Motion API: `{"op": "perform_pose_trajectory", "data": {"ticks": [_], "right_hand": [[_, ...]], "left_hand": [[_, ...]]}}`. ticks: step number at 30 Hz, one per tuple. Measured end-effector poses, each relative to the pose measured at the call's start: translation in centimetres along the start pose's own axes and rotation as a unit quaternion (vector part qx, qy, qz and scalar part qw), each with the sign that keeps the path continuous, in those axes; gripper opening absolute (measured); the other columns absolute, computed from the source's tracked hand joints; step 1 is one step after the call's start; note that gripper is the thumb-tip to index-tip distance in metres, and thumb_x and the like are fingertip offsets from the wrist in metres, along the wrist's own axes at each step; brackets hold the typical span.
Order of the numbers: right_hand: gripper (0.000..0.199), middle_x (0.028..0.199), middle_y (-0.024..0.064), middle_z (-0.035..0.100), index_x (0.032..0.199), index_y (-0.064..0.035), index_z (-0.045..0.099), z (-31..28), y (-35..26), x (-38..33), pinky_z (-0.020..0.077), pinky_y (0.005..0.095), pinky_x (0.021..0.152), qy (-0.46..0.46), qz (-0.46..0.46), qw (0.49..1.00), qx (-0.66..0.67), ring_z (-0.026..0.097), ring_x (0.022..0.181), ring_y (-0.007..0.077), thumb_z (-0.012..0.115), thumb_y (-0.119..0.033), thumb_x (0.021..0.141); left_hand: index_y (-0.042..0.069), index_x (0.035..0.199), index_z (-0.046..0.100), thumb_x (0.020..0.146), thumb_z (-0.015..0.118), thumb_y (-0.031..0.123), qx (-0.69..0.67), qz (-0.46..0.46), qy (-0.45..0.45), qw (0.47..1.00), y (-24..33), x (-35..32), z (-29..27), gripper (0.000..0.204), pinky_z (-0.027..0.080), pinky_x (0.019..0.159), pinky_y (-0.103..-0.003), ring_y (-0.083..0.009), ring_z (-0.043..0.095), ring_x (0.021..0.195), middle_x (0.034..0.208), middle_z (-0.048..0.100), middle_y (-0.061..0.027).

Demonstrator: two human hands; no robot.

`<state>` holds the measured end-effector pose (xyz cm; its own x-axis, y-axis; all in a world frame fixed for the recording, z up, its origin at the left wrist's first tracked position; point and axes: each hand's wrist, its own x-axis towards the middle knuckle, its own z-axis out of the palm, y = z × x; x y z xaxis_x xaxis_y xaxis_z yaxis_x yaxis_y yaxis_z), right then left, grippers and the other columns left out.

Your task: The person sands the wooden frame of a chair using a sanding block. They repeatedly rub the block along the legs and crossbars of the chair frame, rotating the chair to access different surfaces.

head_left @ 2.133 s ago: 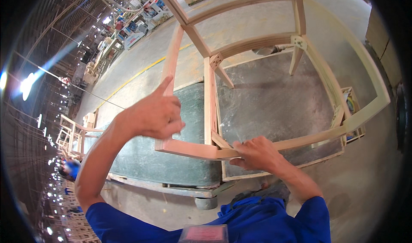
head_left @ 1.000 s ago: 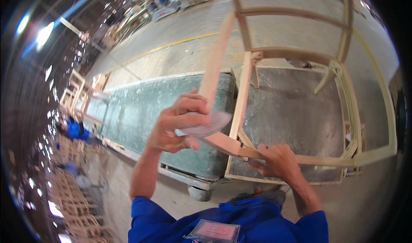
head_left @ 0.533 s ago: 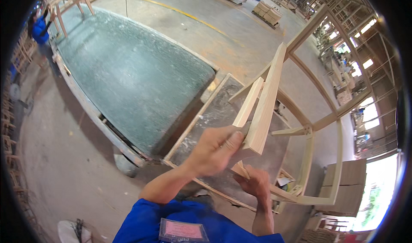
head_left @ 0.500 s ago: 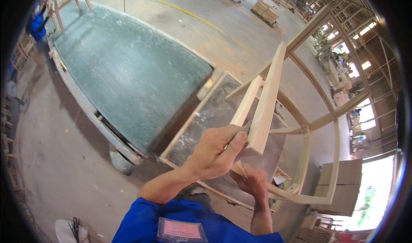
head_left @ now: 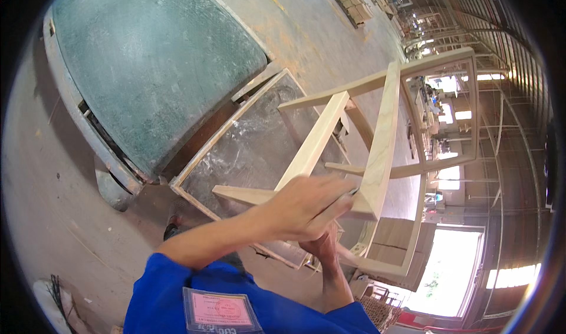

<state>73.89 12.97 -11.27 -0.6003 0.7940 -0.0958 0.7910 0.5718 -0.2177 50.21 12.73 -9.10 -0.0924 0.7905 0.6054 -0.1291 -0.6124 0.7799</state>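
An unfinished pale wooden chair frame [head_left: 380, 139] is tilted over a low table, its legs pointing left and its open back at the upper right. My left hand [head_left: 309, 207] is closed, its thumb and fingers pinched against the near end of a seat rail. A small dark flat piece [head_left: 353, 191] shows between those fingertips; its kind is unclear. Below it, my right hand [head_left: 324, 244] is closed around a lower part of the chair frame. The left hand covers most of its fingers.
A low table [head_left: 236, 142] with a wooden rim and dusty grey top lies under the chair. Beyond it on the left stretches a long green-topped conveyor [head_left: 159, 68]. Stacked cardboard [head_left: 386, 242] stands beside a bright doorway [head_left: 445, 269]; stacked boxes [head_left: 356, 7] sit farther off.
The view has swung right. The chair frame has turned, and a leg now points left beside my left forearm. My left hand stays at the rail's near end, now covering more of the right.
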Motion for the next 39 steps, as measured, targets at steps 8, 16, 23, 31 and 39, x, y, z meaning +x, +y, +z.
{"op": "perform_pose_trajectory", "data": {"ticks": [8,16,23,31,39], "right_hand": [[0.031,0.100,0.0159,0.069,0.099,-0.0060,0.071,0.0,-0.9,0.4,0.0504,0.0488,0.081,0.004,0.010,1.000,0.019,0.064,0.096,0.0393,0.081,-0.022,0.075],[0.025,0.094,0.0130,0.072,0.098,-0.0089,0.074,-1.0,-1.6,0.4,0.0527,0.0458,0.073,-0.022,0.030,0.998,0.058,0.069,0.090,0.0353,0.078,-0.020,0.076],[0.026,0.096,0.0107,0.073,0.098,-0.0123,0.075,-1.3,-1.8,1.3,0.0534,0.0432,0.074,0.006,0.010,0.996,0.093,0.069,0.089,0.0338,0.083,-0.026,0.077],[0.026,0.100,0.0139,0.071,0.098,-0.0112,0.073,-1.5,-2.2,1.3,0.0513,0.0470,0.077,-0.004,-0.011,0.995,0.099,0.067,0.093,0.0371,0.079,-0.022,0.075],[0.027,0.096,0.0145,0.071,0.101,-0.0106,0.073,-1.3,-2.2,1.0,0.0532,0.0454,0.074,0.006,0.013,0.997,0.074,0.068,0.089,0.0381,0.078,-0.028,0.081]], "left_hand": [[-0.008,0.128,0.058,0.102,0.051,0.020,-0.023,-0.019,0.047,0.998,-2.4,-4.7,0.3,0.039,0.054,0.088,-0.042,-0.0389,0.068,0.103,0.115,0.067,-0.0252],[-0.009,0.130,0.057,0.104,0.049,0.021,-0.020,0.041,0.110,0.993,-2.5,-4.8,2.2,0.040,0.052,0.091,-0.041,-0.0400,0.066,0.106,0.120,0.064,-0.0276],[-0.008,0.127,0.059,0.106,0.047,0.022,-0.022,0.048,0.134,0.990,-0.1,-2.9,2.6,0.039,0.051,0.093,-0.042,-0.0388,0.065,0.108,0.120,0.064,-0.0258],[-0.008,0.125,0.061,0.100,0.054,0.010,-0.015,0.042,0.173,0.984,-0.6,-2.9,2.6,0.031,0.054,0.091,-0.040,-0.0379,0.066,0.107,0.119,0.065,-0.0257],[-0.008,0.125,0.061,0.102,0.055,0.015,-0.014,0.008,0.156,0.988,-2.1,-5.4,3.2,0.033,0.054,0.092,-0.039,-0.0389,0.068,0.106,0.117,0.066,-0.0264]]}}
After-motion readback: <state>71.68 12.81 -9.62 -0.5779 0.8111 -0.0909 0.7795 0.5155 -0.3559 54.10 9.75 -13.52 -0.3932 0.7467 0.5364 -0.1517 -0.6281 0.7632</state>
